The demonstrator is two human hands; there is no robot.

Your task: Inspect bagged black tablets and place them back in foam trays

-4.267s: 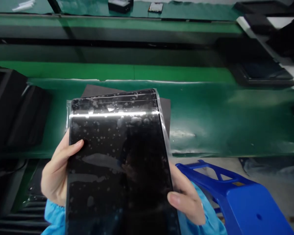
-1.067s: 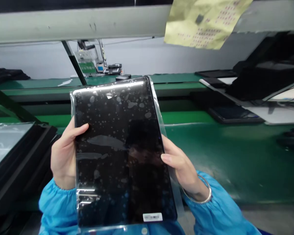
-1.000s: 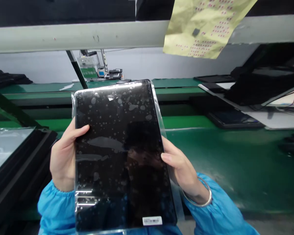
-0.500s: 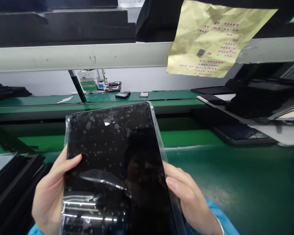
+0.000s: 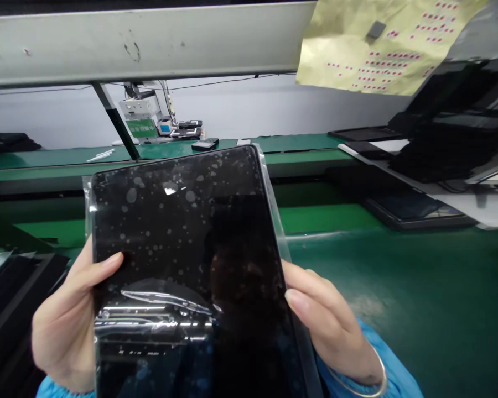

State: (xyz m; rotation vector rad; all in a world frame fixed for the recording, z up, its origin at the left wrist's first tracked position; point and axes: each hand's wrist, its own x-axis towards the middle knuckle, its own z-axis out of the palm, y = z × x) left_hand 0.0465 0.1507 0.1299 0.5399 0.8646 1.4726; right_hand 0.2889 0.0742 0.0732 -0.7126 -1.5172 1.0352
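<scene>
A black tablet-like panel, its face under clear film with many air bubbles and a long crease, fills the middle of the view. It is held up off the bench, its lower end cut off by the frame. My left hand grips the left edge, thumb lying on the face and the other fingers hidden behind. On the right edge my right hand is closed, its thumb and a finger at the rim. Clear film juts out past both long sides. Blue sleeves cover both wrists, and a bangle circles the right one.
A green bench spreads out at right, with a dark flat device near white sheets. Black trays stand at lower left. A yellow sheet with red dots hangs from a pale beam. Equipment stands behind.
The panel appears slightly larger, its top edge higher in view, still held by both hands. The beam, yellow sheet and bench have shifted upward as the camera view tilted down.
</scene>
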